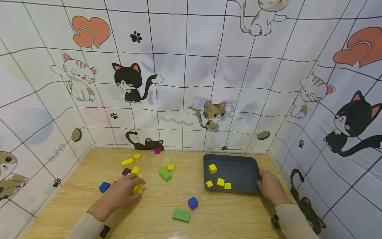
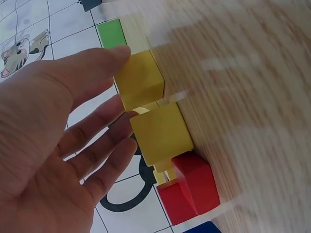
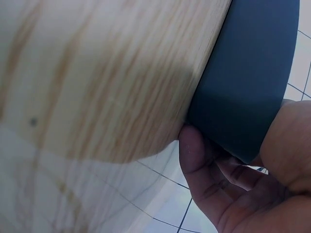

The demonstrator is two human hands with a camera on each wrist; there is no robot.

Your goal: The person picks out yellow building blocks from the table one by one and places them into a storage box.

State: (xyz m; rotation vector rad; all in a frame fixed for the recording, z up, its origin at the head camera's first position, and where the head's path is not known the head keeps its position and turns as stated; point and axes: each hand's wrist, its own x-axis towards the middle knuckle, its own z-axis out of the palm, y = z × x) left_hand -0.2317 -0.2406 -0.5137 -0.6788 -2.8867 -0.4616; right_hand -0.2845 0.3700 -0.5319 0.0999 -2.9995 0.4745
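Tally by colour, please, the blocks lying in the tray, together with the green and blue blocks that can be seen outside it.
Yellow blocks in the dark tray: 4
Green blocks outside it: 2
Blue blocks outside it: 2
Total: 8

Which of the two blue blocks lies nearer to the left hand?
The leftmost blue block, beside the left hand; the other blue block lies near a green block.
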